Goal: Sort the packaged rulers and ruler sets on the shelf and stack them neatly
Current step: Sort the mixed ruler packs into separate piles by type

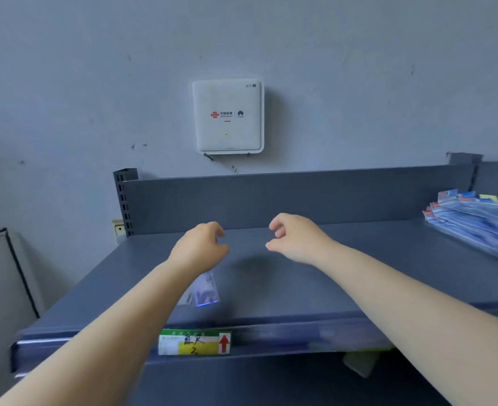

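Arms reach over a grey shelf (271, 288) below a wall-mounted white router (228, 116). Left of the shelf stands a dark-framed panel (2, 276). The left hand (201, 247) hovers above the shelf with fingers curled; a blurred clear packet (205, 290) shows just beneath its wrist (whether the hand holds it cannot be told). The right hand (296, 238) hangs beside it, fingers loosely curled, holding nothing. A price label (194, 342) marks the shelf's front edge. Packaged rulers (473, 221) lie stacked at the shelf's far right end.
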Tool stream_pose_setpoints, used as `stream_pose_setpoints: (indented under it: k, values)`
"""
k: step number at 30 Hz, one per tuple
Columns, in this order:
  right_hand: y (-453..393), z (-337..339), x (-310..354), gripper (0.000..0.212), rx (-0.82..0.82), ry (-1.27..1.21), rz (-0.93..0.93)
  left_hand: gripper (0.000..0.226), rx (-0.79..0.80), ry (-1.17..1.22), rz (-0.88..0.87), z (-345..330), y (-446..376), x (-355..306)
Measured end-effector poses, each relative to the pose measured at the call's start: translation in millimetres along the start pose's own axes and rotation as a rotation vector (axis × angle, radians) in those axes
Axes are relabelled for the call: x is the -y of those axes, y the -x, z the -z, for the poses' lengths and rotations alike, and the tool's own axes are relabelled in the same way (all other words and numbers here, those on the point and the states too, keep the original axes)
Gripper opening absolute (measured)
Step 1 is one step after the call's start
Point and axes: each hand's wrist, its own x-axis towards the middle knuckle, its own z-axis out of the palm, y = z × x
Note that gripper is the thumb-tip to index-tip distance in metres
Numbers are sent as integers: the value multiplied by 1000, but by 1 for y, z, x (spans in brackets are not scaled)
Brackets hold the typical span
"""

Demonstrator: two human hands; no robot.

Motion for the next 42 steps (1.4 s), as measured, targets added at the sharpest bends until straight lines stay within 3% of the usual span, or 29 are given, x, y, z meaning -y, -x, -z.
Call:
stream_pose_setpoints:
  k: [3,9,22,30,36,40,42]
  values:
    - [12,34,-34,32,-118,286,56,37,5,-147,-117,-18,-7,-51]
    - [42,113,-128,33,-255,486,-2,37,-17,-240,-347,-73,-10,-178]
    - [109,262,-339,23,-325,340,-229,35,54,-123,-506,-194,-1,-412]
    - [95,301,-404,19,-407,109,-376,38,147,-30,-439,-225,-32,-472]
    - [58,306,-417,41,-391,160,-432,35,231,-28,-374,-247,-67,-496]
    - [38,306,-424,52,-259,288,-519,67,259,-20,-315,-257,-87,-502]
    - [31,308,-427,55,-206,330,-551,71,293,50,-274,-259,-95,-501]
